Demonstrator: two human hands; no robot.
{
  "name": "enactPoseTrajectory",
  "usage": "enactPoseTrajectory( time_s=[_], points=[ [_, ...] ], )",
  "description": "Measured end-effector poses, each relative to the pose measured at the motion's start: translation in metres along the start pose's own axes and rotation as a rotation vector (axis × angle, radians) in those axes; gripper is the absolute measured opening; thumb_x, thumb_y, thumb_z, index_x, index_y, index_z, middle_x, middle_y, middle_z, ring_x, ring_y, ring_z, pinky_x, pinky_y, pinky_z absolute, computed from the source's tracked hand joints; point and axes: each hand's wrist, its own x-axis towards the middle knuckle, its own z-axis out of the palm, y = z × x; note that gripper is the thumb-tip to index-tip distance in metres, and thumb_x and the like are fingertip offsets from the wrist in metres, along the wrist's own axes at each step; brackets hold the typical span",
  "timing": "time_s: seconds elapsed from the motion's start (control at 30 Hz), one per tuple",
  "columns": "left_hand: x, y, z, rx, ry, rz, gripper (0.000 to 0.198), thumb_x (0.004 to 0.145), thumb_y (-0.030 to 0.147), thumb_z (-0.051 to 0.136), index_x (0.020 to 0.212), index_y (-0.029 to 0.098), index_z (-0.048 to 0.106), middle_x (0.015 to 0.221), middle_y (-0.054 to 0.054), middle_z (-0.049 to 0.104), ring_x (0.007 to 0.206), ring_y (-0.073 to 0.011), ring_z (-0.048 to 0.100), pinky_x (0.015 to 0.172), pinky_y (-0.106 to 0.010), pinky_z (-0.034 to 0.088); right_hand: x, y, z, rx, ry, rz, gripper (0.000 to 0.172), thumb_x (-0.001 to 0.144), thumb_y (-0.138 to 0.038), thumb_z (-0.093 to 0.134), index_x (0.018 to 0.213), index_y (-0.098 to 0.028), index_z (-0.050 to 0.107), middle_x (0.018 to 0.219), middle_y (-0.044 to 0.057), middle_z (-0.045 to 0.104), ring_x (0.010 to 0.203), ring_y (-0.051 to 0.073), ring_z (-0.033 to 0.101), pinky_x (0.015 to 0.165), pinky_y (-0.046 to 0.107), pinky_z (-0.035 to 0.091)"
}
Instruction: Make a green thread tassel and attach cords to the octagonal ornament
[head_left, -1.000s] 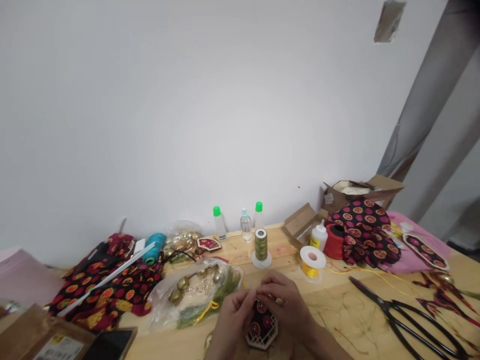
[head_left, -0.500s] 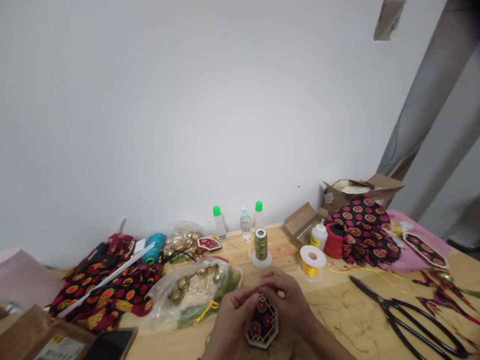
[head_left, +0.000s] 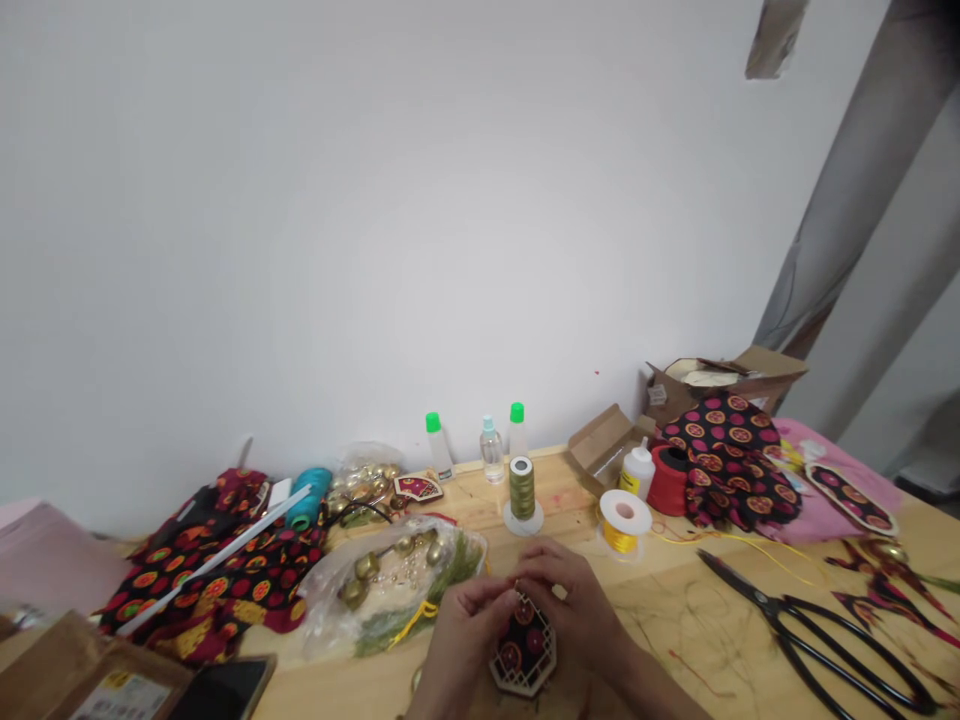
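Low in the middle of the view, my left hand [head_left: 466, 632] and my right hand [head_left: 571, 600] meet over a small hexagonal ornament [head_left: 525, 651] covered in black cloth with red and orange circles and edged in pale wood. Both hands pinch at its top edge, fingers pressed together. What sits between the fingertips is too small to make out. The ornament hangs just above the wooden table [head_left: 675, 620].
A plastic bag of brass bells [head_left: 390, 578] lies left of my hands. Behind stand an olive thread spool [head_left: 522, 490], a yellow cord reel [head_left: 624, 520], a red spool [head_left: 669, 480] and glue bottles [head_left: 491, 448]. Black scissors [head_left: 810, 630] lie at the right, patterned fabric [head_left: 217, 570] at the left.
The ornament has tilted up a little between my fingers and my fingertips have shifted at its top edge. Everything else on the table is as before.
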Motion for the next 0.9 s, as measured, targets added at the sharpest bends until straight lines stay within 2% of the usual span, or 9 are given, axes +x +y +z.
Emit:
enactPoseTrajectory(
  time_s=[0.23, 0.53, 0.9],
  points=[
    [0.003, -0.003, 0.002, 0.04, 0.072, 0.024, 0.027, 0.054, 0.032, 0.071, 0.072, 0.012, 0.07, 0.055, -0.003, 0.063, 0.055, -0.0148, 0.054, 0.057, -0.026, 0.042, -0.003, 0.003, 0.003, -0.051, 0.068, 0.038, 0.013, 0.076, -0.023, 0.054, 0.076, -0.02, 0.066, 0.07, 0.003, 0.058, 0.062, 0.013, 0.051, 0.055, 0.022, 0.039],
    [0.0, 0.0, 0.002, 0.186, 0.007, 0.1, 0.027, 0.065, 0.034, 0.063, 0.081, 0.014, 0.07, 0.071, -0.006, 0.068, 0.068, -0.0182, 0.056, 0.063, -0.025, 0.042, -0.006, 0.003, 0.008, -0.15, 0.079, -0.017, 0.015, 0.078, -0.017, 0.049, 0.079, -0.019, 0.064, 0.075, 0.005, 0.056, 0.071, 0.014, 0.051, 0.063, 0.024, 0.041],
    [-0.008, 0.007, 0.01, 0.536, 0.008, 0.263, 0.028, 0.077, 0.036, 0.047, 0.07, 0.015, 0.064, 0.064, -0.003, 0.062, 0.062, -0.0158, 0.051, 0.058, -0.022, 0.039, -0.008, 0.004, 0.008, -0.201, 0.101, -0.089, 0.015, 0.077, -0.014, 0.048, 0.079, -0.019, 0.062, 0.075, 0.005, 0.056, 0.072, 0.014, 0.051, 0.063, 0.024, 0.043]
  ],
)
